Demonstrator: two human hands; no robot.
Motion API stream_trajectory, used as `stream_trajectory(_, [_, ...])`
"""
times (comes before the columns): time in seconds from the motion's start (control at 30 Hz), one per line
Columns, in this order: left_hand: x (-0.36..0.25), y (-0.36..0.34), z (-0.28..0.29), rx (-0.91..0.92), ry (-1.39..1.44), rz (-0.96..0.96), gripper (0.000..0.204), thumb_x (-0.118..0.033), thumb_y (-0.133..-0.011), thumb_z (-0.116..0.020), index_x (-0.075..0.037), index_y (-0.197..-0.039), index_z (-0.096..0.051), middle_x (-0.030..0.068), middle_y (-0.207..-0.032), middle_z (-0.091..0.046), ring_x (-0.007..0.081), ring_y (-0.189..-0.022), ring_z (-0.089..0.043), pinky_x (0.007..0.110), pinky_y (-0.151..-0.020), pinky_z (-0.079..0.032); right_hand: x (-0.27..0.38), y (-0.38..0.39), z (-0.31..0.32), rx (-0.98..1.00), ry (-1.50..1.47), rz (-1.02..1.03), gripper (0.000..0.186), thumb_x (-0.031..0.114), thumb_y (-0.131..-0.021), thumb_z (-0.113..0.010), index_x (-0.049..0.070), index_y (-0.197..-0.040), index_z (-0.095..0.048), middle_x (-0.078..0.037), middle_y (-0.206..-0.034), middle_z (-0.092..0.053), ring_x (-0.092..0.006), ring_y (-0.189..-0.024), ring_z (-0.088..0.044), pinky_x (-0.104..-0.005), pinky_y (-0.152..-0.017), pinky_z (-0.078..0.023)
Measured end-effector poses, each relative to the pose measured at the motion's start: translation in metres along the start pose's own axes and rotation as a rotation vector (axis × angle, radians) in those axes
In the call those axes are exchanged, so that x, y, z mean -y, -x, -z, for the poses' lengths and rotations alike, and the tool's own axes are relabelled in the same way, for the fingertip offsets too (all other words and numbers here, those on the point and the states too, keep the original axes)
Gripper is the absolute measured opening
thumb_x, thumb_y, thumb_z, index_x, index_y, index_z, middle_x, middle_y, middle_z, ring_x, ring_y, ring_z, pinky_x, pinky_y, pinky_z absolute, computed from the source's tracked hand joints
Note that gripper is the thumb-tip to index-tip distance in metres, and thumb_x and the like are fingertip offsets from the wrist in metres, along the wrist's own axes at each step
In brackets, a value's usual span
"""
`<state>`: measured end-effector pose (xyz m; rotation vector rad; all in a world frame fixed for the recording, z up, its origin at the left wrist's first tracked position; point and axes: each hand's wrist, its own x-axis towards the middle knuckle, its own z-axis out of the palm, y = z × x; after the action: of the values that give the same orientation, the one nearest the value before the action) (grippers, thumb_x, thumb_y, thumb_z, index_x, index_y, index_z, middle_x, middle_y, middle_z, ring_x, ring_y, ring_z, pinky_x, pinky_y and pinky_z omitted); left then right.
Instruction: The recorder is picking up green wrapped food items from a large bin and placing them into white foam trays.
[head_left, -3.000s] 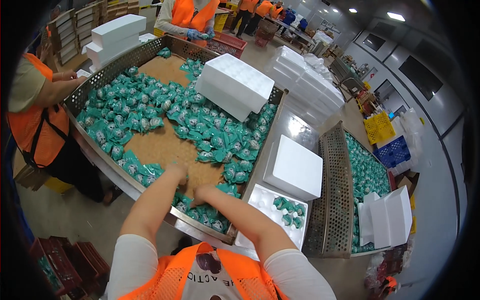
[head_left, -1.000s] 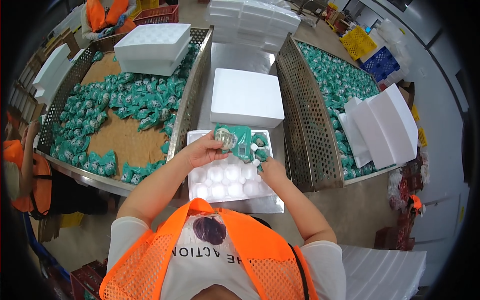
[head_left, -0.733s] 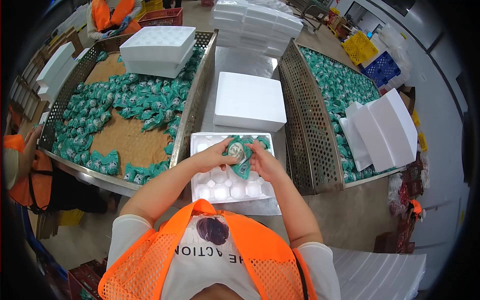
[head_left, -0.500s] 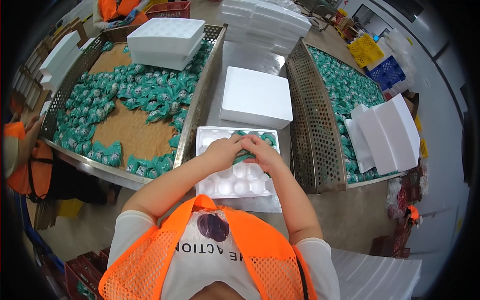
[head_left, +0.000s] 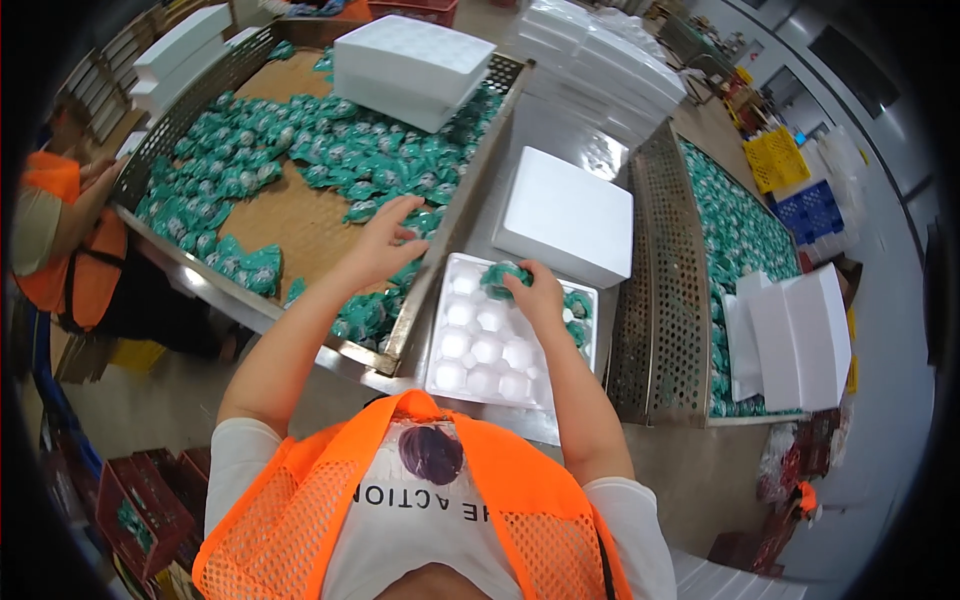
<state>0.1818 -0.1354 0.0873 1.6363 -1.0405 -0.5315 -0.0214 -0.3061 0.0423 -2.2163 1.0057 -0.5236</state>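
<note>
A white foam tray (head_left: 440,325) with rows of round hollows lies before me. At its far side my right hand (head_left: 540,293) closes its fingers on a round green-wrapped ball (head_left: 503,280), over the hollows. Several more such balls (head_left: 576,305) sit along the tray's right side, partly behind my right wrist. My left hand (head_left: 385,243) reaches over the near right corner of the left metal bin (head_left: 407,335), fingers spread and nothing in them. Below and around it lie loose green-wrapped balls (head_left: 370,315) on brown cardboard (head_left: 310,235).
Beyond the tray stands a white foam box (head_left: 570,210). A stacked foam box (head_left: 410,65) rests in the left bin. To the right, a perforated metal bin (head_left: 655,330) holds many green balls and foam pieces (head_left: 795,340). A person in an orange vest (head_left: 95,290) stands at left.
My hands have parted: the left went from the tray to above the left bin and opened. My right stays at the tray with a green-wrapped ball. The view has shifted left.
</note>
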Motion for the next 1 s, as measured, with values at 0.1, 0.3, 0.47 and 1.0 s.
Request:
stream_trajectory(0.1, [0.008, 0.007, 0.03, -0.068, 0.073, 0.062, 0.051, -0.01, -0.073, -0.061, -0.005, -0.12, -0.041, 0.0111, -0.124, -0.037, 0.0193, -0.092, -0.054, 0.026, -0.076, -0.046, 0.005, 0.012, 0.003, 0.009, 0.236, 0.134, 0.035, 0.026, -0.067, -0.064, -0.001, -0.088, -0.056, -0.019, -0.088, -0.057, -0.0344, -0.084, -0.055, -0.0393, -0.073, -0.043])
stream_trajectory(0.3, [0.043, 0.016, 0.078, -0.127, -0.005, 0.063, 0.045, -0.01, -0.077, -0.057, -0.001, -0.119, -0.044, 0.0096, -0.112, -0.05, 0.0151, -0.082, -0.057, 0.026, -0.07, -0.047, 0.012, 0.002, -0.003, 0.166, 0.394, 0.123, 0.032, 0.023, -0.066, -0.063, -0.003, -0.083, -0.057, -0.022, -0.082, -0.058, -0.0362, -0.079, -0.056, -0.0415, -0.07, -0.044])
stream_trajectory(0.47, [0.049, 0.021, 0.074, 0.066, -0.202, 0.153, 0.042, -0.015, -0.074, -0.059, -0.004, -0.114, -0.049, 0.0117, -0.1, -0.057, 0.0183, -0.08, -0.059, 0.029, -0.07, -0.047, 0.018, -0.02, -0.027, 0.278, 0.701, 0.059, 0.029, 0.029, -0.064, -0.059, 0.002, -0.076, -0.064, -0.018, -0.077, -0.061, -0.0332, -0.075, -0.058, -0.0399, -0.067, -0.046])
stream_trajectory(1.0, [0.098, 0.008, 0.017, 1.037, -0.924, -0.04, 0.055, -0.012, -0.059, -0.066, -0.013, -0.111, -0.049, 0.0158, -0.095, -0.057, 0.0323, -0.093, -0.054, 0.04, -0.075, -0.043, 0.122, -0.016, -0.017, 0.191, 0.248, 0.26, 0.038, 0.025, -0.069, -0.062, 0.005, -0.101, -0.056, -0.017, -0.103, -0.056, -0.0308, -0.094, -0.053, -0.0384, -0.078, -0.043])
